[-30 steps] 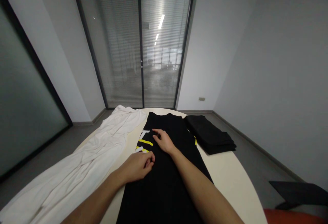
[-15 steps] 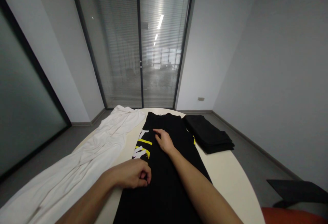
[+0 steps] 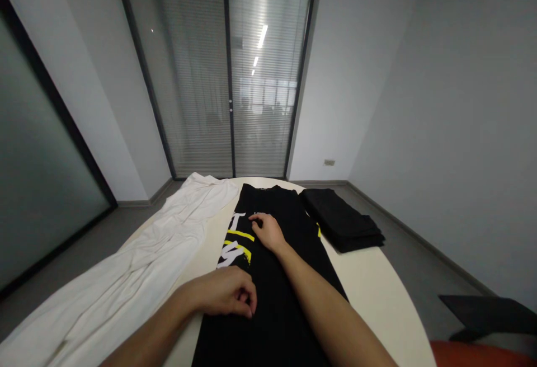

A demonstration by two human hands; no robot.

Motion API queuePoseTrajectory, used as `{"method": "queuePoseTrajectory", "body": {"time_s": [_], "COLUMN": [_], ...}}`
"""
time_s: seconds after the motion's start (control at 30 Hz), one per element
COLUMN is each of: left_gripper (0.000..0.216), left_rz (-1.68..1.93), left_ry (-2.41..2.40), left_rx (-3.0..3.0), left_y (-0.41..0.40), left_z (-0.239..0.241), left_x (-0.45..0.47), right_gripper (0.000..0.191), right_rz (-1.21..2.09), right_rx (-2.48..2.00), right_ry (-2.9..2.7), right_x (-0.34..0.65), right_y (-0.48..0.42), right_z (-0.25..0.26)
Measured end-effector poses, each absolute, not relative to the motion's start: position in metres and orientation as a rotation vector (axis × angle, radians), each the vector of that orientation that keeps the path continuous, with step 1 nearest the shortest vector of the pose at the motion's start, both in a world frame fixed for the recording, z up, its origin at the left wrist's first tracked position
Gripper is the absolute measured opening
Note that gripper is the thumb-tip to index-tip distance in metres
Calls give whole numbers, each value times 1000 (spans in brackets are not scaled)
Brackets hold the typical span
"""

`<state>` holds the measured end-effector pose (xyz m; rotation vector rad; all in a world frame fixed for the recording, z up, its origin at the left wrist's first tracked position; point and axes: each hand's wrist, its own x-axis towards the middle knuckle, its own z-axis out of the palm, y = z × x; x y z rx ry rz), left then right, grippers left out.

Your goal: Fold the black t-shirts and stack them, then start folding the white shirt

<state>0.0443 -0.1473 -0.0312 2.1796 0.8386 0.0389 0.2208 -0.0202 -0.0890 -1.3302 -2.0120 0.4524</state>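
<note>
While the left hand curls, the right hand is farther forward.

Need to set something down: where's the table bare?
The table is bare right of the black garment, nearer than the folded stack; narrowly too between garment and white fabric. Crowded: mid-garment, at left hand and right hand.

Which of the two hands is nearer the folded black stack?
Right. The right hand is over the black garment, left of the folded black stack; the left hand is farther left and closer to the camera.
</note>
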Motion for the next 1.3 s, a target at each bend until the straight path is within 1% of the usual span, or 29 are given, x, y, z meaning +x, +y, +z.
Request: {"method": "queuePoseTrajectory", "body": {"time_s": [0.2, 0.63, 0.7, 0.8, 0.83, 0.9, 1.0, 1.1, 1.17, 1.3], "left_gripper": [11, 10, 17, 42, 46, 42, 22, 18, 21, 41], "left_rz": [86, 135, 100, 43, 35, 42, 41, 26, 11, -68], "left_ry": [804, 782, 823, 867, 857, 812, 746, 737, 769, 862], "left_rx": [2161, 2161, 2149, 2052, 2037, 2074, 2151, 2137, 2122, 2117], "left_y": [-145, -147, -147, -146, -146, -146, -147, -148, -149, -153], "left_z": [-33, -31, -33, -35, -36, -36, -35, -35, -35, -33], "left_x": [44, 48, 49, 47, 47, 45, 44, 45, 46, 49], "right_gripper": [25, 31, 31, 33, 34, 36, 38, 40, 41, 45], "right_rz": [340, 281, 280, 279, 276, 270, 269, 269, 262, 212], "right_rx": [-1339, -1413, -1453, -1483, -1482, -1472, -1459, -1459, -1462, -1496], "right_ry": [-2073, -2139, -2153, -2159, -2163, -2185, -2222, -2233, -2251, -2241], "right_x": [222, 221, 221, 221, 221, 221, 222, 221, 221, 221], "right_y": [-26, -30, -31, -31, -31, -29, -28, -29, -32, -37], "right_z": [-87, -83, -82, -83, -84, -85, -87, -85, -82, -77]}}
